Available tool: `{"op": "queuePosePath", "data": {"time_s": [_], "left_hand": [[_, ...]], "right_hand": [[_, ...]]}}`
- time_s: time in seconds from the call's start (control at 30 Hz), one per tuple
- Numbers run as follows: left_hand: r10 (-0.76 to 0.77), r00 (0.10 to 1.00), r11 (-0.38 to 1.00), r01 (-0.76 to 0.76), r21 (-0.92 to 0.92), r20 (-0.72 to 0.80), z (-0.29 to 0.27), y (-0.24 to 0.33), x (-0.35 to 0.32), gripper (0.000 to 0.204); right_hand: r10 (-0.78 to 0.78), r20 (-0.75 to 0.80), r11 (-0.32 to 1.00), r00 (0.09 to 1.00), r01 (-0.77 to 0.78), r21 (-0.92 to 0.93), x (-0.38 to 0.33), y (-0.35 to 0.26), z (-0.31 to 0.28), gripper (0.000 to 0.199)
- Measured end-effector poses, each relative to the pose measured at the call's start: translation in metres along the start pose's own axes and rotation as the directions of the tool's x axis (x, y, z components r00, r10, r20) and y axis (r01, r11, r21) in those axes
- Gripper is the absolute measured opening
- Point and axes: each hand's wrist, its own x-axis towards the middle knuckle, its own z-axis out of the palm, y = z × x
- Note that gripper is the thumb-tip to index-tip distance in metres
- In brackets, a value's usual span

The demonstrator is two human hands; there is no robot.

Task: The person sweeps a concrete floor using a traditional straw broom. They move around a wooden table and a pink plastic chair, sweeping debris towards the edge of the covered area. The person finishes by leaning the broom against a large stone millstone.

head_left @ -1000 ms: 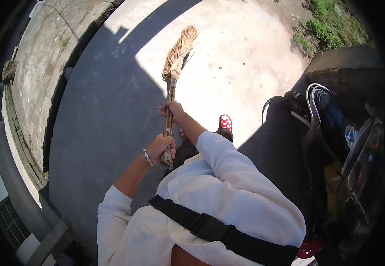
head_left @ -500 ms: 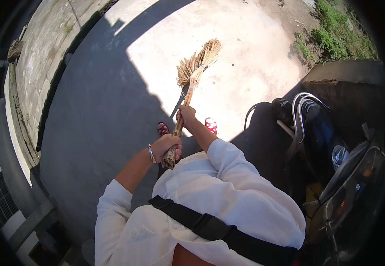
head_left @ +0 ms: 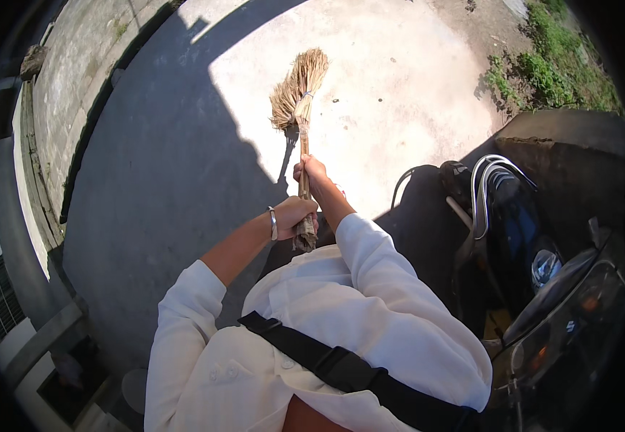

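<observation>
Both my hands grip a straw broom [head_left: 302,93] by its thick handle. My left hand [head_left: 296,216], with a silver bangle at the wrist, is closed round the lower end close to my body. Farther up the handle, my right hand [head_left: 312,173] is wrapped round it. The broom points away from me, nearly straight ahead. Its pale, fanned bristles lie over the sunlit concrete [head_left: 384,108], and its dark shadow falls beside the handle. Whether the bristles touch the ground I cannot tell.
A dark motorcycle [head_left: 507,194] with a silver curved bar stands close on my right. Behind it is a low wall [head_left: 572,137], with green plants [head_left: 543,79] beyond. Shadow covers the ground [head_left: 147,194] on my left, where a concrete ledge [head_left: 100,79] runs along.
The broom has swung left, its bristles moving left and slightly farther away. Its lower end has shifted right, so the handle is now more upright. Both hands keep their hold.
</observation>
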Motion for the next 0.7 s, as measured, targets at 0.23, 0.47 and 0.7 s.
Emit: {"op": "queuePosePath", "data": {"time_s": [0.23, 0.47, 0.7], "left_hand": [[-0.107, 0.986, 0.993, 0.100, 0.057, 0.126, 0.000, -0.018, -0.004, 0.010], [0.044, 0.991, 0.998, -0.039, -0.040, 0.128, -0.007, -0.027, -0.051, 0.010], [0.050, 0.998, 0.999, -0.050, -0.005, 0.034, 0.006, -0.045, -0.035, 0.009]], "right_hand": [[-0.081, -0.219, 0.992, 0.972, 0.058, -0.110, -0.029, -0.003, -0.031, 0.007], [-0.239, -0.186, 0.957, 0.953, 0.198, -0.213, -0.075, -0.001, 0.008, 0.008], [-0.109, -0.039, 0.981, 0.993, 0.101, -0.164, -0.066, 0.003, -0.003, 0.008]]}}
